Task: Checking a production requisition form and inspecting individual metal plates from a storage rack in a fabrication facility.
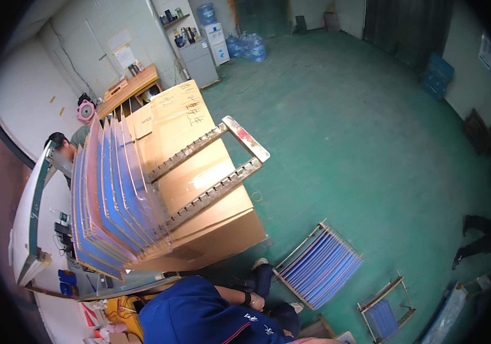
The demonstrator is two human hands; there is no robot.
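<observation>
At the lower edge, my left forearm comes out of a blue sleeve with a dark band and a bangle at the wrist. My left hand (pixel 256 302) is near my dark trousers, its fingers too small to make out. A strip of skin, which looks like my right hand (pixel 315 340), is mostly cut off by the lower edge. Ahead to the left, a metal slotted rack (pixel 214 198) leans over a large cardboard box (pixel 194 166). Several thin blue sheets (pixel 122 195) with copper-coloured edges stand side by side in its slots. Neither hand touches them.
Two more racks stand on the green floor: one full of blue sheets (pixel 319 268), one smaller (pixel 383 315). Another person (pixel 77 136) is behind the sheets; a person's dark-clothed legs (pixel 489 232) show at right. A wooden desk (pixel 136 86) and water dispenser (pixel 217 45) stand farther back.
</observation>
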